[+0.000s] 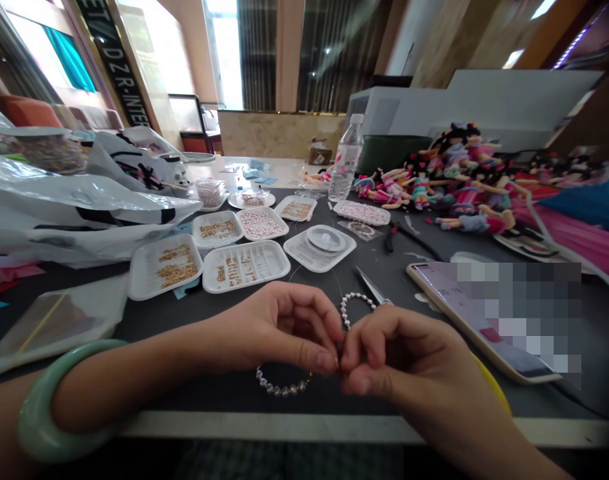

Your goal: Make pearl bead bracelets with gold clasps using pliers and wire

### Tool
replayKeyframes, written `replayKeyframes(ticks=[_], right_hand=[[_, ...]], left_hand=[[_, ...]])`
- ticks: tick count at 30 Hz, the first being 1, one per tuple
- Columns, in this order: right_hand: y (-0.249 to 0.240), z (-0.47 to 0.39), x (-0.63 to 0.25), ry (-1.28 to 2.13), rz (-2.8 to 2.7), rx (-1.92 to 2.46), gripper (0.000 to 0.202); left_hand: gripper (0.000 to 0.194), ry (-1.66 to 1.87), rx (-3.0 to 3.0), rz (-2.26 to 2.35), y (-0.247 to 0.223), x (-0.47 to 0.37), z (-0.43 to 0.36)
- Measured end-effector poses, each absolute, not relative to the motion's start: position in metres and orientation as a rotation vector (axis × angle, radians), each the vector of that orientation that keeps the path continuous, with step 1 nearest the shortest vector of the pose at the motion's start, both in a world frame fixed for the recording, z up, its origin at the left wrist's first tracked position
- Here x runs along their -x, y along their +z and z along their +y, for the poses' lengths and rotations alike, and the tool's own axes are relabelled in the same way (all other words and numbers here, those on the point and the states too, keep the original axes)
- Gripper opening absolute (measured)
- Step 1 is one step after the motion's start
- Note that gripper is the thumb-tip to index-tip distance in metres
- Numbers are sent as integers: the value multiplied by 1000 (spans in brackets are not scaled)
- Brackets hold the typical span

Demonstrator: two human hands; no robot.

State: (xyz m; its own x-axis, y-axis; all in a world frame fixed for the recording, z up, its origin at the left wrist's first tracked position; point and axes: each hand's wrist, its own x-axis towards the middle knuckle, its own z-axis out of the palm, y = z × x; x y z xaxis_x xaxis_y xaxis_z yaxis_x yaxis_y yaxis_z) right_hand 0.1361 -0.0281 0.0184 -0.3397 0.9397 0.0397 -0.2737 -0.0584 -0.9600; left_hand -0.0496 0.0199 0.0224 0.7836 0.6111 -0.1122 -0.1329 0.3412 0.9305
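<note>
Your two hands meet above the front of the dark tabletop [219, 397], with the beadwork [283, 389] between and beneath them. Your left hand [284, 327] pinches with thumb and fingers; your right hand [409, 353] pinches just beside it, the fingertips almost touching. The exact piece held is too small to tell. One arc of shiny beads hangs below your left thumb; a loop of pale round beads [344, 310] rises behind your right fingers, which hide whether the two join. A green bangle [44, 413] circles your left wrist. Just beyond the loop lie scissors [374, 287]; to the right rests a phone [449, 303]. Farther back, a white tray [297, 250] bears a spool [325, 238], beside a divided tray [279, 273] of gold-coloured pieces. A bottle [346, 163] stands upright behind, near piled dolls [467, 193].
</note>
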Motion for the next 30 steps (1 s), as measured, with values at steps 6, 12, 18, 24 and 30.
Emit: replayKeyframes(ticks=[6, 12, 18, 24, 30], right_hand=[[19, -27, -133, 1558, -1217, 786, 26], [14, -28, -133, 1493, -1240, 763, 24], [10, -28, -134, 1410, -1284, 764, 24], [9, -31, -133, 1363, -1260, 761, 26], [9, -33, -130, 1189, -1312, 783, 26]], left_hand=[[16, 520, -1114, 470, 22, 50, 19], [16, 548, -1121, 451, 21, 49, 19], [12, 575, -1113, 388, 19, 49, 18], [14, 587, -1114, 412, 17, 47, 18], [14, 614, -1099, 423, 15, 44, 17]])
